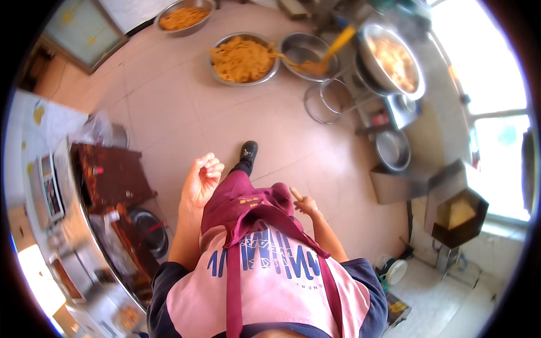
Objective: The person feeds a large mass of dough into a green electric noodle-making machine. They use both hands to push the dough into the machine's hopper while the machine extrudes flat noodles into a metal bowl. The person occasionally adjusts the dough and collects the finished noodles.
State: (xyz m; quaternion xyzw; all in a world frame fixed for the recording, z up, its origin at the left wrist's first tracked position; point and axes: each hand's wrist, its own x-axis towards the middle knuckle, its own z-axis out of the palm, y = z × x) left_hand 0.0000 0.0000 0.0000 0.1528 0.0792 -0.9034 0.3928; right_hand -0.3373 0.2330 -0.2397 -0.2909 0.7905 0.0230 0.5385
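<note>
A red-brown panel (121, 183) stood left of a person's left fingers, while a steel basin (194, 30) of orange strips sat on the floor far ahead of them. The left hand (204, 180) was raised, fingers half curled, nothing visible in their hold. Ahead and slightly right of it, well apart, lay a fuller bowl (244, 84) of orange strips. A maroon apron (259, 203) hung between the two hands, nearest to the fingers. The right hand (307, 205) was loosely open, apparently empty. Well ahead of its fingers was a steel pan (300, 44) crossed by a yellow tool (341, 40); further right, a raised bowl (418, 79) of food. The step in hand appeared to be crossing the floor empty-handed; gripping any bowl would have called for stepping closer and opening the fingers wider.
</note>
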